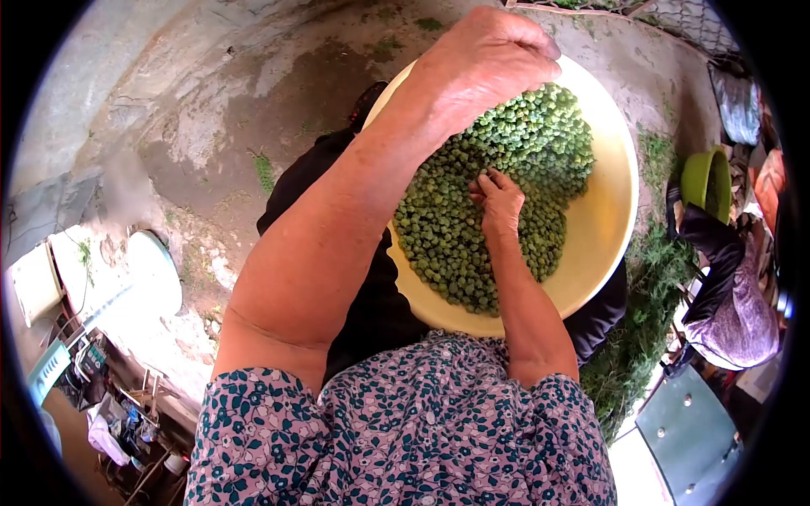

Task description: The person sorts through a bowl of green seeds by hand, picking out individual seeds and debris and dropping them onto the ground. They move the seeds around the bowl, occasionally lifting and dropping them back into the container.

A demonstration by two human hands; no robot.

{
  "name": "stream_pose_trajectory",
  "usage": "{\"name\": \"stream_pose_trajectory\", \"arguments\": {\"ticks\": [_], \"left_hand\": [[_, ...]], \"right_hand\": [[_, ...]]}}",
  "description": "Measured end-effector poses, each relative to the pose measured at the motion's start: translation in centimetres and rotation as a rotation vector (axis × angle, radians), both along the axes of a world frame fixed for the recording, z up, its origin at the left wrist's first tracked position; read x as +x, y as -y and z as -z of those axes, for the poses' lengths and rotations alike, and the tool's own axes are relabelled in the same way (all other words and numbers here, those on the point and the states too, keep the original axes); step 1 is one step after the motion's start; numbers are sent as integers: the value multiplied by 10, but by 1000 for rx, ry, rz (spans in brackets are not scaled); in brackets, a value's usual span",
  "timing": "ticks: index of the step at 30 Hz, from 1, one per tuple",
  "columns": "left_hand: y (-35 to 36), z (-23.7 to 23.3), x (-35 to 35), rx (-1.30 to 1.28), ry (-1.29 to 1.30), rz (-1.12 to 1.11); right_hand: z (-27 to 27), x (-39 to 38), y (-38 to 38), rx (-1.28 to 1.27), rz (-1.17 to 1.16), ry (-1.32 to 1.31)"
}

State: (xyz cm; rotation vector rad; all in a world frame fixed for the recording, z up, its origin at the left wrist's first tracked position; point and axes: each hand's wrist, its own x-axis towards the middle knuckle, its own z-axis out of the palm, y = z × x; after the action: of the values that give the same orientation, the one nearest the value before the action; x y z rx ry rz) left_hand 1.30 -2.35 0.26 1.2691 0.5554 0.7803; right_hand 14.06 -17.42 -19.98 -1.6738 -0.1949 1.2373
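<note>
A wide pale yellow basin (612, 202) rests on my lap, holding a big heap of small round green berries (456, 244). The heap is brighter green toward the far side and darker nearer me. My left hand (494, 63) is raised over the basin's far rim, its fingers bent and pressed together; what they hold, if anything, is hidden. Down at the middle of the heap, my right hand (499, 202) has its thumb and fingers drawn together right at the berries. I cannot tell what sits between those fingertips.
A green bucket (707, 184) stands to the right, near a purple cloth bundle (734, 325). Below these is a grey-green panel (688, 430). Leafy plants (637, 312) grow beside my right leg. At left are a round white lid-like object (156, 274) and household clutter.
</note>
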Motion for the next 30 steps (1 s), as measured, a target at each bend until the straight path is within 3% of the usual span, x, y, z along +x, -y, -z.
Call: {"name": "stream_pose_trajectory", "arguments": {"ticks": [4,6,7,9,14,18,20,27,30], "left_hand": [[0,0,1,-39,-78,-21],[0,12,9,203,-256,-201],[1,8,9,207,-252,-198],[4,0,6,427,-633,29],[24,26,16,587,-835,265],[39,25,17,475,-759,359],[40,19,15,239,-635,394],[41,17,15,-37,-515,290],[44,11,19,-29,-528,305]], "right_hand": [[-8,-1,4,60,-7,-57],[-21,-2,6,81,-28,-47],[-32,-3,7,106,-66,-30],[-57,-2,9,132,-100,-9],[-133,-4,9,334,-255,280],[-165,-3,8,369,-270,437],[-172,-1,8,355,-287,515],[-174,3,7,337,-160,378],[-169,8,10,404,-134,319]]}}
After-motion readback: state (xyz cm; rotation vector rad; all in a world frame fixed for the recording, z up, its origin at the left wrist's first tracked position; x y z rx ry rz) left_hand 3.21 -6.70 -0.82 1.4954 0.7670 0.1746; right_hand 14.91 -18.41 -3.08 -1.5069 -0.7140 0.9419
